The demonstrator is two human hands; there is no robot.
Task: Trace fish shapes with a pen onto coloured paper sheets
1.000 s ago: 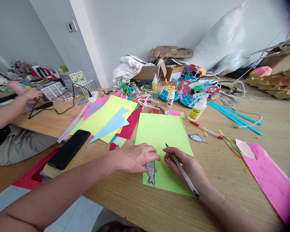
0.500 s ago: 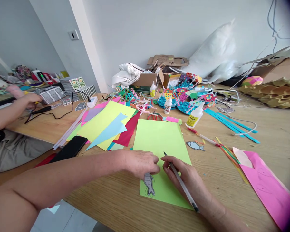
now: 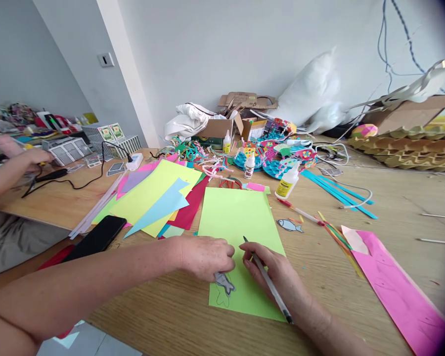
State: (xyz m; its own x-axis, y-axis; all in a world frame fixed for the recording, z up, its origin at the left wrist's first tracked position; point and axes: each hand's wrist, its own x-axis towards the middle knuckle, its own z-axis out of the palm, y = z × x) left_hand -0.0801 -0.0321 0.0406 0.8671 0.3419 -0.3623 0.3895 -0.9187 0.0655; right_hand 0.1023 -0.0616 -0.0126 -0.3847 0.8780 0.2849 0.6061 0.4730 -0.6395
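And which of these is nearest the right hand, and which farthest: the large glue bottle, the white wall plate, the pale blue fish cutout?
1. Pale blue fish cutout: just beyond the right hand.
2. Large glue bottle: farther back, past the fish.
3. White wall plate: far left, up on the wall.

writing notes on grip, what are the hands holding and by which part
The right hand holds a pen near its dark tip. The left hand covers the front end of a gray paper fish; whether it grips or presses it cannot be told.
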